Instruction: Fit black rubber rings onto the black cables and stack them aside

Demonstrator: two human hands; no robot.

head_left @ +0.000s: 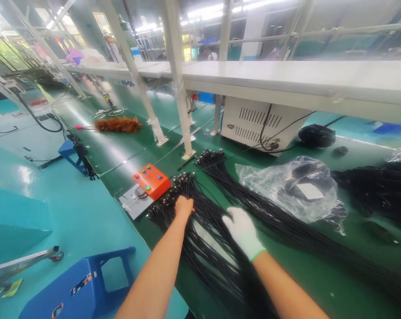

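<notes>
Bundles of thin black cables [207, 248] with metal-tipped ends lie across the green work surface. My left hand [184, 206], bare, is closed round some cables close to their connector ends, just right of an orange control box [153, 180] with green and red buttons. My right hand [242, 230], in a white glove with a green cuff, rests at the right side of the same bundle; its fingers curve over dark cables, and what they hold is partly hidden. Another long cable bundle [260, 206] runs beyond the glove toward the lower right.
A clear plastic bag [296, 184] with black contents lies at right, near a dark cable pile [379, 190]. Behind stand a vented white box [253, 126] and shelf posts [178, 88]. An orange duster [118, 125] lies farther left; a blue stool [83, 283] stands lower left.
</notes>
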